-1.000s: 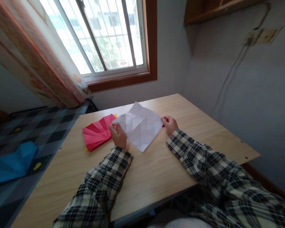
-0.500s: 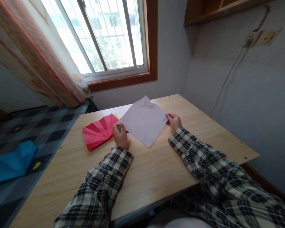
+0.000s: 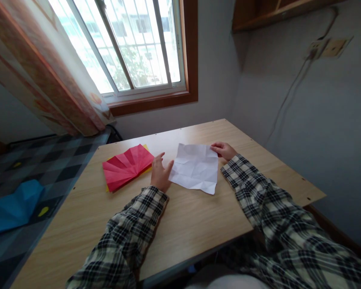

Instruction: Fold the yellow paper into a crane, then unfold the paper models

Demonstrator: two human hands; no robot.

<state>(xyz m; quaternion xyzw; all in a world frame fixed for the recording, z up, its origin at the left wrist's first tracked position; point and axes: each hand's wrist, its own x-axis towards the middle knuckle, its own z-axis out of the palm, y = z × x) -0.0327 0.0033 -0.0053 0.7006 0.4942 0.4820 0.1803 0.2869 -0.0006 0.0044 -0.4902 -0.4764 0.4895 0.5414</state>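
A white sheet of paper (image 3: pixel 195 166) with faint creases is at the middle of the wooden table (image 3: pixel 180 224). Its far right corner is pinched between the thumb and fingers of my right hand (image 3: pixel 224 150). At the sheet's left edge is my left hand (image 3: pixel 161 173), its thumb and fingers apart and gripping nothing; whether the thumb touches the paper I cannot tell. Just left of that hand rests a red pleated paper (image 3: pixel 128 164), with yellow paper (image 3: pixel 147 170) showing from under it.
A blue folded paper (image 3: pixel 16 204) lies on the checked cloth (image 3: pixel 63 160) at the left, lower than the tabletop. Beyond the table are a window (image 3: pixel 138 48) and a curtain (image 3: pixel 54 72). A cable (image 3: pixel 284 102) hangs from a socket on the right wall.
The white sheet has turned from a diamond to a squarer position and come down toward the table. My left hand has let go of its corner and opened; my right hand still holds on.
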